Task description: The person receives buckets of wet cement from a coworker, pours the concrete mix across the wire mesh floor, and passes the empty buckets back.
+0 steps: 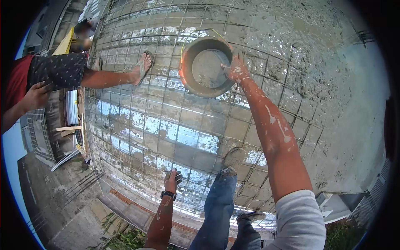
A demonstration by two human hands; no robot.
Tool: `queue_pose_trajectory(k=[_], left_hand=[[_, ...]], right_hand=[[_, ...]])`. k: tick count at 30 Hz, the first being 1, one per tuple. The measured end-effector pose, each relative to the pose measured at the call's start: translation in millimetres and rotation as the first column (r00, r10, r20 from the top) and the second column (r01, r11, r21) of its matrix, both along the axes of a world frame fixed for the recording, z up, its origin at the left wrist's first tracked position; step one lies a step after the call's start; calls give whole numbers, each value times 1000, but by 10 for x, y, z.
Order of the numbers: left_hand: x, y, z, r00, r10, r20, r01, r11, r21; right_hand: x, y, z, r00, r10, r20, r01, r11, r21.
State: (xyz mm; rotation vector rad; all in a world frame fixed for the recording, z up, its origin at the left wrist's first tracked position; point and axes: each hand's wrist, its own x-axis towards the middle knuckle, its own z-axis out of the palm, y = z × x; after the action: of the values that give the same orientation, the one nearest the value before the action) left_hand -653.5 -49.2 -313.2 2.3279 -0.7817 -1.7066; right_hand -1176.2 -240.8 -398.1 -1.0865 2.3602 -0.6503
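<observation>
A bucket (pixel 188 66) with a dirty orange outside stands on the steel mesh, and its mouth faces me. Grey wet concrete (pixel 208 68) lies inside it. My right hand (pixel 236 71), spattered with cement, grips the bucket's right rim, with the thumb over the edge. A thin wire handle arches over the far side of the rim. My left hand (pixel 171 181) is empty, low over the mesh near my leg, its fingers apart; a dark watch (pixel 168 194) is on that wrist.
Rebar mesh (pixel 158 106) covers the deck of smeared metal sheets. Fresh wet concrete (pixel 308 62) spreads at the right. Another person's sandaled foot (pixel 143 68) stands on the mesh at the left. The deck edge (pixel 87 146) drops off at the lower left.
</observation>
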Motion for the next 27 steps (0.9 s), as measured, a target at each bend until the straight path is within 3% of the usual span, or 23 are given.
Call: queue_pose_trajectory(k=[2, 5, 6, 9, 11, 13, 15, 17, 19, 21, 24, 27], left_hand=[[729, 532, -80, 997, -12, 81, -3, 982, 187], [1108, 972, 137, 980, -101, 172, 32, 931, 364], [1137, 1061, 165, 981, -87, 176, 13, 923, 385], [923, 1025, 103, 990, 11, 137, -66, 911, 407], [591, 827, 10, 999, 22, 47, -37, 941, 337], [155, 555, -90, 999, 1, -51, 10, 974, 228], [-432, 201, -75, 991, -57, -119, 75, 985, 152], [-910, -33, -166, 975, -66, -210, 94, 987, 129], [-1414, -232, -204, 917, 29, -398, 50, 981, 187], [-1992, -333, -169, 887, 121, -446, -98, 992, 73], [-2522, -362, -318, 879, 114, -463, -150, 988, -40], [-2527, 15, -711, 936, -302, -181, 237, 921, -310]], right_hand=[[25, -466, -42, 997, 73, 8, -73, 983, 166], [144, -561, 464, 990, -95, 106, 85, 992, 88], [168, -550, 457, 981, -193, -14, 190, 976, -106], [190, -408, 651, 984, 147, 96, -127, 974, -187], [334, -170, 978, 900, 422, 112, -416, 906, -76], [533, 142, 1010, 821, 561, 107, -568, 822, 47], [499, 400, 1264, 899, 306, 315, -350, 932, 93], [527, 658, 1489, 930, 181, 320, -175, 983, -46], [816, 952, 1718, 928, 62, 366, -89, 994, 57], [866, 1304, 2057, 889, -165, 426, 125, 985, 119], [727, 1805, 2615, 764, -372, 527, 279, 927, 250], [858, 2547, 2553, 643, -534, 549, 458, 842, 284]])
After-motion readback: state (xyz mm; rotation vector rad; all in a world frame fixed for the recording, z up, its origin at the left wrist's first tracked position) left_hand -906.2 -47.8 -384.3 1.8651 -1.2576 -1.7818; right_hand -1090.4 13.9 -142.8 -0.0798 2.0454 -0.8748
